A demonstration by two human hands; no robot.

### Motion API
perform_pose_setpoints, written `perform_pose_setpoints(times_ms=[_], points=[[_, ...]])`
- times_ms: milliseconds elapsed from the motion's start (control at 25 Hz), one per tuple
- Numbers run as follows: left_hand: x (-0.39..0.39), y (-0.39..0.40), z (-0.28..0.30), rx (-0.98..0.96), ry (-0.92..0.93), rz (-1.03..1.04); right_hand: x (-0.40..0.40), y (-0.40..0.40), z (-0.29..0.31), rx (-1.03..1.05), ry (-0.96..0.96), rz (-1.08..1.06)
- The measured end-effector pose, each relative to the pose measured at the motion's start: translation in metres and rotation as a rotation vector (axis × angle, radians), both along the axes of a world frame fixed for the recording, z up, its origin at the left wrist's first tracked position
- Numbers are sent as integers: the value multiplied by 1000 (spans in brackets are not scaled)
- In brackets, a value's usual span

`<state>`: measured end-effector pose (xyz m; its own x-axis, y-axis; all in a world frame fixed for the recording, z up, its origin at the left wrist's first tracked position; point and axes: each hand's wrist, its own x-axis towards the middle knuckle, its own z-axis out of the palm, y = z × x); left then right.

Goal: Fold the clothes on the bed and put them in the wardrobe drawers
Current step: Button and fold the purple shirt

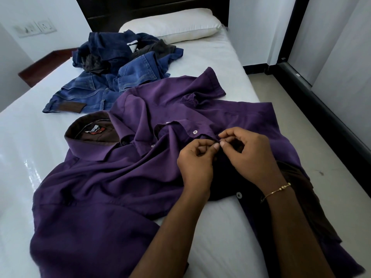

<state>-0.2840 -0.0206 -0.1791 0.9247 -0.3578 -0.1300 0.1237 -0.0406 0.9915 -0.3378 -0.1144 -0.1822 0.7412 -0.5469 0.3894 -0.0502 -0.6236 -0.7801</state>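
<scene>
A purple button-up shirt (112,177) lies spread and creased across the white bed (24,137), its brown-lined collar to the left. My left hand (195,159) and my right hand (249,153) meet at the shirt's button placket, each pinching the fabric edge between thumb and fingers around a button. White buttons show along the placket on both sides of the hands. Behind the shirt lies a heap of blue jeans (112,85) with darker clothes (112,51) piled on top.
A white pillow (172,25) lies at the head of the bed against a dark headboard (152,7). The bed's right edge borders a beige floor (301,121) and a dark-framed door or wardrobe (331,77). A wall switch plate (35,27) is at far left.
</scene>
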Motion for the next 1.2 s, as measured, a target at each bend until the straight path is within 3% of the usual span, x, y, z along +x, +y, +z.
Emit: perform_pose_setpoints(times_ms=[200, 360, 680, 840, 1040, 1120, 1200], points=[[0, -1, -1, -38, 28, 0, 1, -2, -2, 323, 11, -12], [0, 1, -1, -66, 81, -13, -1, 1, -1, 461, -24, 25], [-1, 0, 4, -144, 209, -69, -1, -1, -1, 353, -19, 1], [-1, -1, 3, -86, 142, -71, -1, 0, -1, 355, -77, -46], [2, -5, -2, 169, -108, -14, 2, 0, -2, 468, -117, -69], [2, -6, -4, 152, -94, -16, 3, 1, -2, 476, -117, -40], [4, -6, -6, 83, -9, -17, 2, 2, 2, 340, -88, -3]])
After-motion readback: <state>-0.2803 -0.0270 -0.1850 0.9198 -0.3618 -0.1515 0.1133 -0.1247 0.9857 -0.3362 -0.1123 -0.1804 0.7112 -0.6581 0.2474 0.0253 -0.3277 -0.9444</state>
